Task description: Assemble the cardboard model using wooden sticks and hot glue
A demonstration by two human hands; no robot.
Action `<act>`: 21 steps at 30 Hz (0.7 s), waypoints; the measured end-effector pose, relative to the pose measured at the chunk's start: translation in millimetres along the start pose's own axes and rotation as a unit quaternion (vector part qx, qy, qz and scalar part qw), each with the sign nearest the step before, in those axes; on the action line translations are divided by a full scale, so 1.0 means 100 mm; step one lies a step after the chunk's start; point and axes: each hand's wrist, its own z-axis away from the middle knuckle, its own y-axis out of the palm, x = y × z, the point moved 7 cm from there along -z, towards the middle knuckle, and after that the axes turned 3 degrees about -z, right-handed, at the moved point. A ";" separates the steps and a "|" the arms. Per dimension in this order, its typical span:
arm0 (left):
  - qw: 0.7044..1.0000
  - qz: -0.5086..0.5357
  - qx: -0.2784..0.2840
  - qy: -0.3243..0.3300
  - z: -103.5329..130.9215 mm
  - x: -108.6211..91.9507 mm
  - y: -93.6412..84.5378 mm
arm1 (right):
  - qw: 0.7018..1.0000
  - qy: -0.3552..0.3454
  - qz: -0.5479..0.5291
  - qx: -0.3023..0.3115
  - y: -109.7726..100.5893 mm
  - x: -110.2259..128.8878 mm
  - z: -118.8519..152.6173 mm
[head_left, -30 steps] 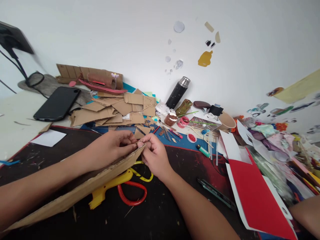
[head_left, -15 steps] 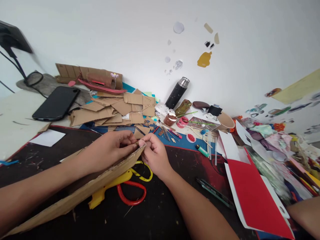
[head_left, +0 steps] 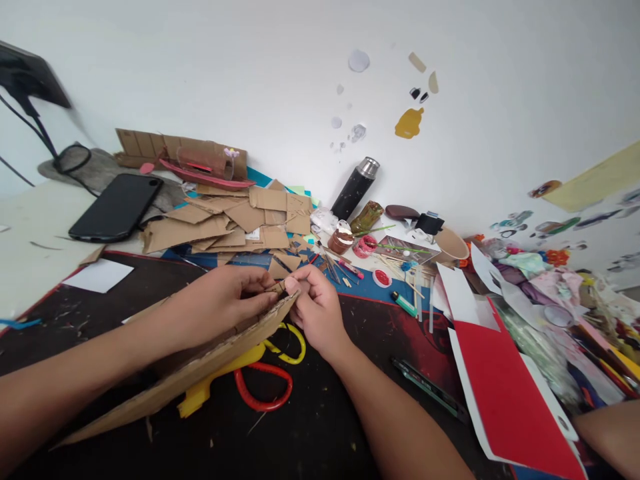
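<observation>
A long piece of cardboard [head_left: 200, 373] stands tilted on its edge across the dark mat, its far end between my two hands. My left hand [head_left: 220, 300] lies along its upper side, fingers curled and pinching near the far end. Thumb and fingers of my right hand [head_left: 317, 310] close on the tip of that end. Part of the cardboard is hidden behind my left forearm. Under it, close to my right hand, are a yellow glue gun [head_left: 215, 380], partly covered, and scissors with red and yellow handles [head_left: 263, 405].
Cardboard scraps [head_left: 200, 223] are heaped at the back left beside a phone [head_left: 116, 208]. Behind stand a black flask [head_left: 356, 189] and paint jars [head_left: 341, 239]. A utility knife [head_left: 427, 387] and red card [head_left: 510, 393] lie to the right. Another person's arm [head_left: 610, 433] shows at lower right.
Both hands have shifted slightly right with the cardboard's far end. The cardboard's near end has moved right as well. My grip on it stays.
</observation>
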 end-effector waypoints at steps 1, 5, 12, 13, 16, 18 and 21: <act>1.000 -0.004 -0.001 0.000 0.01 -0.01 -0.01 | 1.000 0.003 0.003 0.000 0.00 0.00 0.00; 1.000 -0.013 -0.006 -0.003 0.02 -0.03 -0.02 | 1.000 0.013 0.007 0.003 0.02 0.00 0.00; 0.999 -0.035 -0.019 -0.015 0.03 -0.06 -0.01 | 1.000 0.017 0.002 0.006 0.03 -0.02 0.00; 0.999 -0.033 -0.019 -0.015 0.03 -0.06 0.00 | 1.000 0.020 0.000 0.005 0.03 -0.03 0.00; 0.999 -0.027 -0.019 -0.009 0.03 -0.05 0.00 | 1.000 0.028 0.001 -0.004 0.01 -0.05 -0.01; 1.000 -0.024 -0.019 -0.002 0.02 -0.05 0.00 | 1.000 0.028 0.007 -0.010 0.00 -0.03 -0.01; 1.000 -0.019 -0.015 0.003 0.01 -0.04 0.00 | 0.999 0.027 0.013 -0.014 0.00 -0.01 0.00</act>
